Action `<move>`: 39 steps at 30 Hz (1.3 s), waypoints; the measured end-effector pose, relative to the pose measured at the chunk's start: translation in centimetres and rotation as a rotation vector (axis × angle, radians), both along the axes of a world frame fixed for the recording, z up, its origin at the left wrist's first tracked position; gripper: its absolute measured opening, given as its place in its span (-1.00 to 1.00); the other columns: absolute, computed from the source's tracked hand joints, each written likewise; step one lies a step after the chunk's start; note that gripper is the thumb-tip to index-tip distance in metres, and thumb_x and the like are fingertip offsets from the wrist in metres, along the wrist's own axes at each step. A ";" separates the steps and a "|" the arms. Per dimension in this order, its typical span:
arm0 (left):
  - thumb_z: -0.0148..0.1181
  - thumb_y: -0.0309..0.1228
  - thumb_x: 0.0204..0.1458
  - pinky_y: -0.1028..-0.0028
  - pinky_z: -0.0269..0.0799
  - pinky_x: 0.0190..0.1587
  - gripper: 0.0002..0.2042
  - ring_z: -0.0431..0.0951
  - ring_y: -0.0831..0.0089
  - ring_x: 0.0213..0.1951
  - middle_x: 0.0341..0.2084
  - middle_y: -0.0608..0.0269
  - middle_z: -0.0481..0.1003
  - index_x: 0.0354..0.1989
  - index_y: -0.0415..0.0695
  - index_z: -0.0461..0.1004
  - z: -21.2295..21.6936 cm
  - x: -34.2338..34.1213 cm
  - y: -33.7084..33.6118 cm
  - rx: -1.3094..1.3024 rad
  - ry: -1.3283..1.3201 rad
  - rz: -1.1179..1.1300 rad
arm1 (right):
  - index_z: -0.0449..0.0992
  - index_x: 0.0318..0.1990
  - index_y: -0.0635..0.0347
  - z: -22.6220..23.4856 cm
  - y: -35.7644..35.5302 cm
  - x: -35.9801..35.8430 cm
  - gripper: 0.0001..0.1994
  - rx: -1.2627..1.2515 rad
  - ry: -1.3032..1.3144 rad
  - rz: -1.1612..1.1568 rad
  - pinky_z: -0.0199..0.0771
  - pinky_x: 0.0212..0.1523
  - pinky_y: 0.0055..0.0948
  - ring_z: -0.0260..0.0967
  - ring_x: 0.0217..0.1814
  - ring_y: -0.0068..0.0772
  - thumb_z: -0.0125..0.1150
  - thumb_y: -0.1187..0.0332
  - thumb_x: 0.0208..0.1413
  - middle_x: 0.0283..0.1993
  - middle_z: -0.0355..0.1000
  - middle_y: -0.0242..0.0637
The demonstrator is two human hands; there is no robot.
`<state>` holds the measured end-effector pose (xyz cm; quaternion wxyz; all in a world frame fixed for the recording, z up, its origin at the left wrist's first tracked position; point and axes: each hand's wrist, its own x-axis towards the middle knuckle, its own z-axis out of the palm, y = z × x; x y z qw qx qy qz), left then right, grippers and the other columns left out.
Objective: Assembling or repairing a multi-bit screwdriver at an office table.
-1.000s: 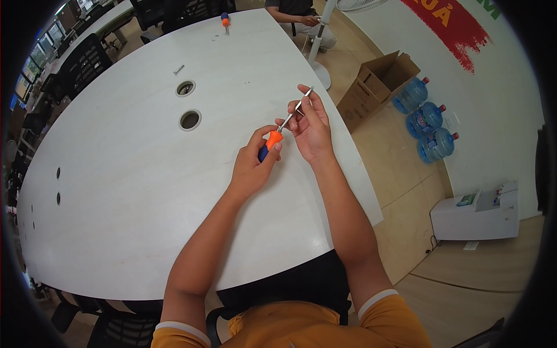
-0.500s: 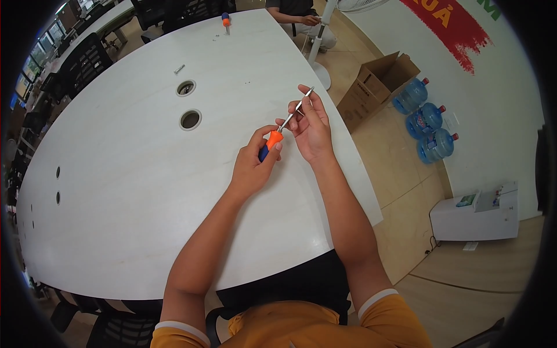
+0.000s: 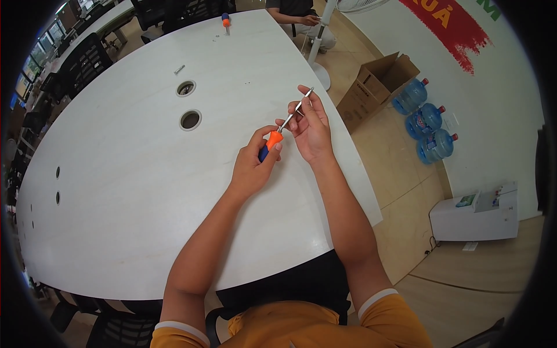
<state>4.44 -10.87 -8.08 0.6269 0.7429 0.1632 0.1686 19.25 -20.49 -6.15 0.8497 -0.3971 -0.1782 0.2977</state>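
Note:
A screwdriver with an orange and dark blue handle is held slantwise above the white table, its metal shaft pointing up and to the right. My left hand is wrapped round the handle. Near the tip, my right hand pinches the shaft between thumb and fingers, where a small metal piece seems to stick out beside it, too small to name. At the far edge of the table lies a second orange and blue screwdriver, beside a few tiny bits. A small metal bolt-like piece rests farther left.
Two round cable holes, one with a dark opening, sit in the tabletop. Right of the table stand an open cardboard box, blue water bottles and a white cabinet. A person sits beyond, near a fan.

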 end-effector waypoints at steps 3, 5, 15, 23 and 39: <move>0.14 -0.21 0.39 0.55 0.31 -0.47 -0.61 0.36 0.69 -0.55 -0.46 0.37 0.55 0.33 -0.02 0.38 0.1 0.0 0.0 0.007 -0.004 -0.006 | 0.37 0.33 0.04 0.0 -0.1 0.0 -0.63 -0.001 0.001 -0.001 0.76 0.00 -0.14 0.25 -0.46 -0.66 0.08 0.16 0.49 -0.25 0.42 -0.41; 0.14 -0.21 0.39 0.55 0.30 -0.47 -0.61 0.36 0.69 -0.55 -0.46 0.37 0.55 0.33 -0.02 0.39 0.1 0.1 -0.1 0.009 0.009 -0.006 | 0.37 0.33 0.04 -0.1 -0.2 0.1 -0.63 -0.001 0.000 -0.001 0.76 0.01 -0.15 0.25 -0.46 -0.66 0.08 0.16 0.49 -0.25 0.42 -0.41; 0.15 -0.23 0.38 0.56 0.29 -0.47 -0.61 0.34 0.70 -0.56 -0.46 0.38 0.55 0.32 -0.01 0.39 -0.1 -0.1 0.2 -0.006 -0.028 0.014 | 0.35 0.35 0.04 0.1 0.4 -0.1 -0.63 0.000 0.003 -0.005 0.74 0.00 -0.17 0.22 -0.49 -0.65 0.07 0.19 0.50 -0.26 0.41 -0.40; 0.11 -0.04 0.36 0.19 0.43 -0.34 -0.57 0.56 0.09 -0.46 -0.51 0.01 0.52 0.28 0.02 0.35 -1.9 0.6 -0.2 0.192 -0.181 0.056 | 0.27 0.45 -0.06 -2.0 -0.4 1.3 -0.56 -0.060 -0.041 -0.075 0.58 0.05 -0.32 0.25 -0.33 -0.71 0.03 0.12 0.52 -0.15 0.38 -0.48; 0.17 -0.23 0.30 0.12 0.37 -0.22 -0.64 0.52 0.03 -0.34 -0.47 0.00 0.50 0.22 0.00 0.39 0.4 -1.3 0.9 0.186 -0.111 -0.006 | 0.29 0.45 -0.01 -1.4 0.8 1.2 -0.57 -0.082 -0.091 -0.125 0.47 -0.07 -0.55 0.32 -0.24 -0.77 0.02 0.18 0.53 -0.11 0.41 -0.48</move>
